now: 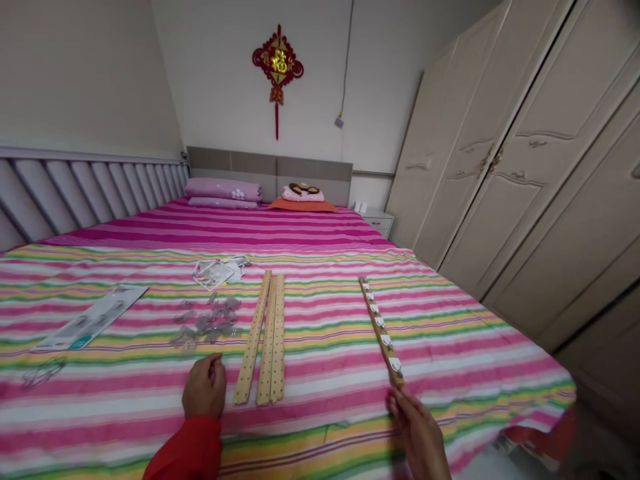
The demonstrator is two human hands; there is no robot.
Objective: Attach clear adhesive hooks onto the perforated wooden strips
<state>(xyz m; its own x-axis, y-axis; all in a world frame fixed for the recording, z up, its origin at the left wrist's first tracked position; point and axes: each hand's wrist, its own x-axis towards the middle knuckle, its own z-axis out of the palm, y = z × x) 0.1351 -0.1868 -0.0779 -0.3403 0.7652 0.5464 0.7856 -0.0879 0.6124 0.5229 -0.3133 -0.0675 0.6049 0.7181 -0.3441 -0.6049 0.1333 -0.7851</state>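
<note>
My right hand (416, 427) pinches the near end of a narrow wooden strip (376, 323) that carries a row of white hooks. The strip lies lengthwise on the striped sheet, pointing away from me. My left hand (205, 387), below a red sleeve, rests on the bed in a loose fist, with nothing visible in it. Just beyond it lies a scatter of small clear plastic pieces (207, 321). Right of that hand, several pale wooden strips with rows of small holes (270, 340) lie side by side, one slightly angled.
The striped sheet (320, 373) covers the bed. Farther left lie a flat packaging card (95, 317) and a thin clear loop (44, 372). Crumpled packaging (220, 272) sits behind the plastic pieces. Folded bedding (223, 189) is by the headboard (310, 175); a wardrobe (515, 160) stands at right.
</note>
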